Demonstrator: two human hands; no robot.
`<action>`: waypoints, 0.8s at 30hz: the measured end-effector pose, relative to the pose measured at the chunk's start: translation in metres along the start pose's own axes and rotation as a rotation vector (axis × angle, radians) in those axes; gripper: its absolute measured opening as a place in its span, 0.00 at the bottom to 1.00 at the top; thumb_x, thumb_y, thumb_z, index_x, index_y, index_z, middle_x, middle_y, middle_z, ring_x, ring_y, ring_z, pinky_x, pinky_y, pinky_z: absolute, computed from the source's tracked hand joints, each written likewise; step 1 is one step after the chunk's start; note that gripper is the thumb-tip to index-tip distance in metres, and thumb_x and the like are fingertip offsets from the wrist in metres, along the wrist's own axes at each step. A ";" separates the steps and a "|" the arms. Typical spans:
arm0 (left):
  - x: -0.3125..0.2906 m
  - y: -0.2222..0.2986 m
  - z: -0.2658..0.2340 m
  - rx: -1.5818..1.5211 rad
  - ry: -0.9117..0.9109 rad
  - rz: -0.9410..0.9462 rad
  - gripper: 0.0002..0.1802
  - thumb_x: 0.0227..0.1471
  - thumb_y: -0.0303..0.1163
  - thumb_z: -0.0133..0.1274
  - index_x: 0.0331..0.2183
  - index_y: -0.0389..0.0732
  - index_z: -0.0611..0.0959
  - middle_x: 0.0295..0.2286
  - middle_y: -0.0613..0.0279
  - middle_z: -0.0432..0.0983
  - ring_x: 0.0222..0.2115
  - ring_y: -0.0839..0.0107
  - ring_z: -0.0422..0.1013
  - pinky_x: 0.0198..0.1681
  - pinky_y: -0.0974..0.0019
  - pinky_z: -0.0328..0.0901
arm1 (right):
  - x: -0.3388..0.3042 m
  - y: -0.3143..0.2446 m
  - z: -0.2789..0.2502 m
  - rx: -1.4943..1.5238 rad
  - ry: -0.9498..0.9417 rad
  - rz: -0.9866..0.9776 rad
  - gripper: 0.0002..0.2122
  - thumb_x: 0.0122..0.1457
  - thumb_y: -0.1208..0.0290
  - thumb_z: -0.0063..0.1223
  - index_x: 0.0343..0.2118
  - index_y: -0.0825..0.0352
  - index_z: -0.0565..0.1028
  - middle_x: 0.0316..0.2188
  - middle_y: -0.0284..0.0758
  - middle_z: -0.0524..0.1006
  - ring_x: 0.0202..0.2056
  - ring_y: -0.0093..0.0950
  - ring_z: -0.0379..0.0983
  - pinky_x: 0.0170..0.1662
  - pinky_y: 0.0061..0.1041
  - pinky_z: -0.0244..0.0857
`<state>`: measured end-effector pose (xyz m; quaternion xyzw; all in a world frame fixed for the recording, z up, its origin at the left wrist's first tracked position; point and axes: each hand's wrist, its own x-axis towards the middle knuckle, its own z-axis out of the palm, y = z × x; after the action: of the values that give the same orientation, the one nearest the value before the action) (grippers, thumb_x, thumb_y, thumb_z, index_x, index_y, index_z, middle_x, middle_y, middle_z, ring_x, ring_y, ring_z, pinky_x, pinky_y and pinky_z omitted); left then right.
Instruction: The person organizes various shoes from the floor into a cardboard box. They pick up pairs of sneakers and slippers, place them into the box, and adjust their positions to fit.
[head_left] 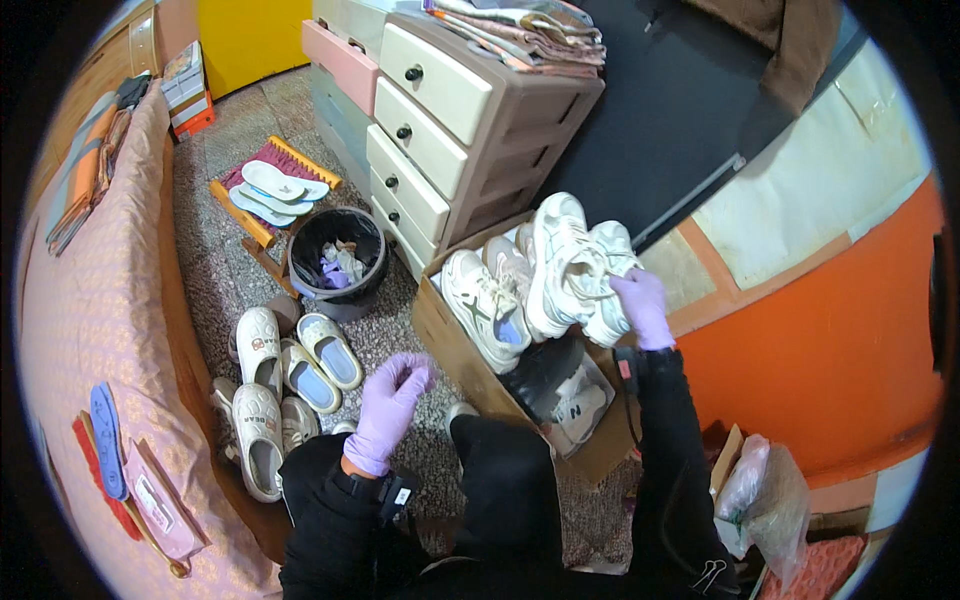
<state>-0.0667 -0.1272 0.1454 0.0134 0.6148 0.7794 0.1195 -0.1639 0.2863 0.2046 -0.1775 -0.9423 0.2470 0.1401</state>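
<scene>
Right hand (640,308), gloved, grasping white sneakers (553,280) over cardboard box (452,348). Left hand (390,408) near box, thumb and fingers drawn together; cannot tell whether around anything. Slippers (259,440) on floor (408,322), beside bed (135,300).

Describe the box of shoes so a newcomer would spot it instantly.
Start at the cream cabinet, top centre, topped with folded cloth. Just below it in the picture, by the right hand, stands the box. Unlike the round, dark bin to its left, it is brown and holds pale shoes.
</scene>
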 end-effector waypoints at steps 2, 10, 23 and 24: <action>0.001 0.000 0.001 -0.051 0.014 -0.007 0.13 0.59 0.28 0.52 0.44 0.31 0.77 0.34 0.61 0.77 0.34 0.76 0.73 0.42 0.72 0.68 | 0.034 -0.014 0.027 -0.025 -0.063 -0.016 0.18 0.47 0.59 0.58 0.29 0.73 0.80 0.29 0.51 0.79 0.35 0.48 0.76 0.41 0.37 0.68; 0.009 0.000 0.003 0.041 0.001 0.008 0.15 0.60 0.31 0.51 0.45 0.30 0.76 0.35 0.58 0.78 0.36 0.73 0.74 0.43 0.70 0.69 | 0.095 -0.038 0.152 0.083 -0.208 0.187 0.22 0.48 0.57 0.61 0.38 0.73 0.80 0.39 0.50 0.80 0.44 0.43 0.77 0.46 0.35 0.68; -0.027 0.056 -0.063 -0.310 0.186 0.258 0.15 0.61 0.34 0.50 0.44 0.32 0.78 0.34 0.62 0.77 0.35 0.75 0.72 0.43 0.72 0.66 | -0.121 -0.163 0.043 0.237 -0.430 -0.346 0.14 0.57 0.70 0.55 0.43 0.71 0.77 0.36 0.45 0.80 0.38 0.32 0.77 0.45 0.26 0.68; -0.041 0.057 -0.076 -0.267 0.174 0.229 0.16 0.61 0.34 0.49 0.45 0.32 0.77 0.35 0.62 0.78 0.37 0.75 0.72 0.44 0.71 0.66 | -0.144 -0.171 0.042 0.184 -0.481 -0.405 0.13 0.57 0.71 0.56 0.43 0.72 0.77 0.35 0.44 0.80 0.37 0.29 0.77 0.43 0.25 0.68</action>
<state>-0.0495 -0.2201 0.1864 0.0001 0.5086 0.8607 -0.0229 -0.0943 0.0711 0.2323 0.0906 -0.9382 0.3332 -0.0248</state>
